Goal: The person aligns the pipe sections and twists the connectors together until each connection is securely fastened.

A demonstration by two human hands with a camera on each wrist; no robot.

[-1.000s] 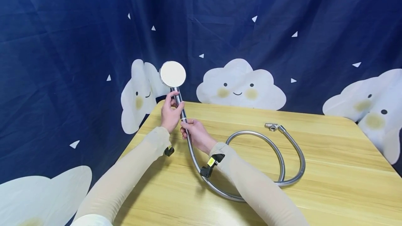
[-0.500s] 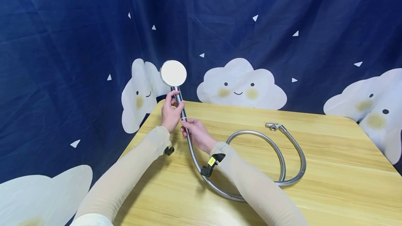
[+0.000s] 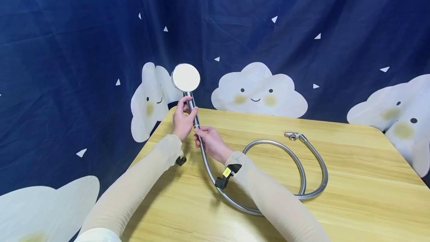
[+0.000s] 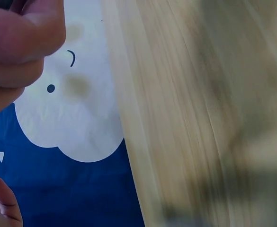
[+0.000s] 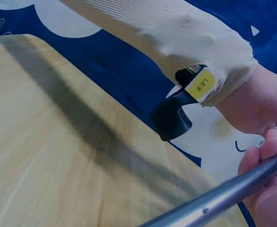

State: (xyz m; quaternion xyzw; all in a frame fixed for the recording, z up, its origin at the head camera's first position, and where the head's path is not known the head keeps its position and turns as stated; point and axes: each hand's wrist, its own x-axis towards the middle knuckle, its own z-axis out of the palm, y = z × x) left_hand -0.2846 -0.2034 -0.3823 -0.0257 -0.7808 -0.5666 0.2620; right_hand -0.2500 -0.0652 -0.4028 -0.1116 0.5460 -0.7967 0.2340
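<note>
In the head view a round shower head (image 3: 186, 78) with a pale face is held upright, slightly tilted, above the table's far left. My left hand (image 3: 182, 122) grips its chrome handle (image 3: 191, 104), thumb on one side and fingers round the other. Just below, my right hand (image 3: 213, 145) pinches the upper end of a grey metal shower hose (image 3: 207, 165), right at the handle's base. A thin pale ring (image 3: 196, 126) shows at that joint. Up close in the right wrist view, fingers (image 5: 270, 144) curl behind the hose (image 5: 223, 194).
The hose loops over the wooden table (image 3: 362, 182) to the right. Near its far end lies a small T-shaped metal fitting (image 3: 291, 136). A dark blue curtain (image 3: 242, 18) with smiling clouds hangs behind and left of the table. Black wrist cameras (image 3: 221, 182) sit on both sleeves.
Both hands keep their hold on the handle and the hose. The whole scene has shifted very slightly to the right in the head view; little else differs.
</note>
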